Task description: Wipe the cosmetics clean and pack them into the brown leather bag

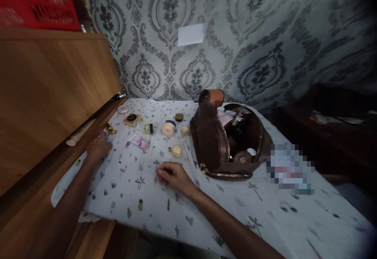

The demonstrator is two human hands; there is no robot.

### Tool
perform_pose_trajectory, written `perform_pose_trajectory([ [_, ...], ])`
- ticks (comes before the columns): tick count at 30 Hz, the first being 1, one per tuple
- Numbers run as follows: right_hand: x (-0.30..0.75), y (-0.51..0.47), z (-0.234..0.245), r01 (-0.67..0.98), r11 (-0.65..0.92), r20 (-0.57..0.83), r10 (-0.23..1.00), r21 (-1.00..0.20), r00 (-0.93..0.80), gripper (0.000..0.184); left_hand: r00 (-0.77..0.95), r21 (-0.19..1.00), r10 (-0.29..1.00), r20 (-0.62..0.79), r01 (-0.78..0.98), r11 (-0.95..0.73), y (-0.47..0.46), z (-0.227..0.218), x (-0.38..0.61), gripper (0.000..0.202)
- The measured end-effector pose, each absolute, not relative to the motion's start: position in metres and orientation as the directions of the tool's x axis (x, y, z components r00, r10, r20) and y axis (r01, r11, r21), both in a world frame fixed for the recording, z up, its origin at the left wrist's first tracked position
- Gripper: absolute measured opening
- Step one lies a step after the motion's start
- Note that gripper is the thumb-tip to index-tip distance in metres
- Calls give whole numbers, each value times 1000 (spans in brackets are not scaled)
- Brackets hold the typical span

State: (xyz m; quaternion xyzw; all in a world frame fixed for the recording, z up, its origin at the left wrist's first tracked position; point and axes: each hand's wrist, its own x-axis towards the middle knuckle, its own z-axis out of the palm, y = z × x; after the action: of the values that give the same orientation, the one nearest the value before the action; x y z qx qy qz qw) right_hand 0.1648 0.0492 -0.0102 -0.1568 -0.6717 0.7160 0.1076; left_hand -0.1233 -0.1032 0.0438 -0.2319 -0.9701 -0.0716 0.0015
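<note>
At the table's left side, my left hand [99, 147] is closed around a small item with a blue part [107, 138]; the rest of it is hidden by my fingers. Just beyond it lies a small gold-coloured item [110, 128]. My right hand [174, 175] rests on the patterned cloth [153, 212], fingers loosely curled with nothing visible in them. Past that hand are a round pale-yellow container [176, 151] and a pink-and-white squeeze tube [139, 142]. A brown bag [209, 137] stands unzipped to the right, with cosmetics inside.
Further back sit a peach jar [169, 128], a small green-labelled box [149, 128], a compact [132, 119] and a dark-lidded jar [179, 117]. A wooden cabinet [55, 70] borders the left, bearing a red basket [38, 3]. A blurred-out packet [290, 168] lies right of the bag.
</note>
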Motion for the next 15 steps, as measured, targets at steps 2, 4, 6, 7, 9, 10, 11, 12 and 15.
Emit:
perform_pose_trajectory([
  [2, 166, 49, -11, 34, -95, -68, 378, -995, -923, 33, -866, 277, 495, 69, 494, 824, -95, 43, -114, 61],
  [4, 167, 50, -10, -10, -157, -53, 393, -988, -918, 35, -824, 390, 556, 107, 549, 739, -83, 44, -96, 61],
  [6, 168, 52, -9, -64, -229, -36, 408, -971, -912, 38, -761, 488, 636, 127, 607, 628, -69, 47, -69, 63],
  [7, 168, 53, -8, -90, -262, -28, 416, -961, -909, 41, -709, 618, 689, 153, 612, 493, -61, 49, -54, 65],
  [9, 168, 55, -8, -144, -319, -9, 434, -937, -901, 47, -628, 808, 764, 147, 522, 274, -46, 53, -22, 72],
  [10, 167, 55, -9, -173, -342, 4, 444, -924, -896, 51, -590, 845, 793, 149, 492, 208, -38, 54, -7, 72],
  [11, 166, 56, -10, -203, -360, 19, 453, -911, -891, 56, -546, 869, 824, 152, 471, 151, -31, 56, 7, 74],
  [12, 165, 56, -11, -227, -372, 35, 458, -900, -888, 60, -515, 880, 842, 162, 461, 113, -24, 56, 19, 74],
  [15, 165, 58, -15, -262, -388, 63, 457, -884, -887, 66, -472, 866, 850, 233, 499, 39, -8, 51, 39, 59],
])
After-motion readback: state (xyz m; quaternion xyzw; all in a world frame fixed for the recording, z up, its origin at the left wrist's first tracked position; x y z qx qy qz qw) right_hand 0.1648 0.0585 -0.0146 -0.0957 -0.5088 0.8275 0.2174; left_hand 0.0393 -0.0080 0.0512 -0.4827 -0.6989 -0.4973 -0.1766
